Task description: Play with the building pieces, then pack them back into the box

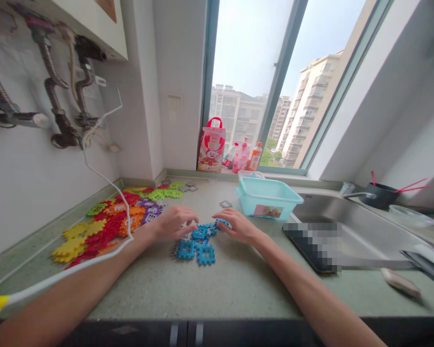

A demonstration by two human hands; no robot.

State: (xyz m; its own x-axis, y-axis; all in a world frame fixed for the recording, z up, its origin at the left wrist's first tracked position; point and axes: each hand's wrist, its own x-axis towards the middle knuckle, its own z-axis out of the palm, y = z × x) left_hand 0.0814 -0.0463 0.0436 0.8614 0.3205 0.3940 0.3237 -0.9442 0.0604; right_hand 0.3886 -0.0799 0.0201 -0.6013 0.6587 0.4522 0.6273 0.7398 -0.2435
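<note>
Several blue interlocking plastic tiles (206, 253) with toothed edges and window-like cut-outs lie in a small pile on the countertop. My left hand (175, 222) hovers at the pile's upper left, fingers and thumb apart, with nothing seen between them. To the right of the pile, my right hand (238, 226) pinches one blue tile (222, 221) between thumb and fingers. A few grey tiles show partly beneath the blue ones. Beyond my hands lies a single grey tile (225, 204).
Left of my hands spreads a heap of red, yellow, orange, purple and green tiles (121, 212). A white cable (104, 260) crosses over my left forearm. A turquoise tub (271, 193) stands by the sink (361, 231), with a dark device (311, 246) at the sink's edge.
</note>
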